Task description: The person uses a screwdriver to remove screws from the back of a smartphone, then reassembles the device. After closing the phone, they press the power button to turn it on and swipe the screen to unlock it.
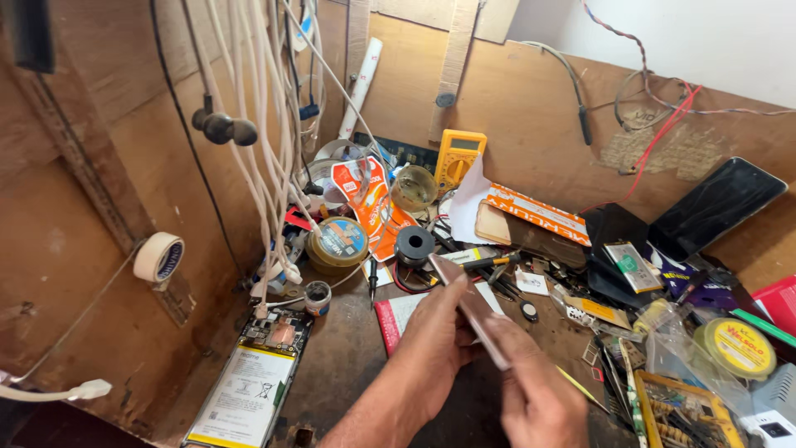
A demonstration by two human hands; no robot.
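At the near left an opened phone [249,383] lies face down on the wooden bench [348,365], its battery and circuit board exposed, below a bunch of white cables [265,158] hanging down the left wall, where a roll of tape [158,256] also hangs. Further in stand a round tin [337,242] and a black spool [413,245], with a yellow multimeter [458,158] propped against the far board.

In the middle near, the left hand [431,344] is wrapped around a slim brown phone [471,307], held tilted above the bench, far end toward the spool. The right hand [535,390] pinches its near end between thumb and fingers. Both hands are closed on it.

To the right lie small parts, plastic bags [672,348], a yellow solder reel [738,347] and a dark phone [715,206] leaning on the far board.

The phone is held by its edges only, so in my judgement a slip could drop it onto the screws and tools below and scratch or crack it. An elbow swing could also catch the hanging cables.
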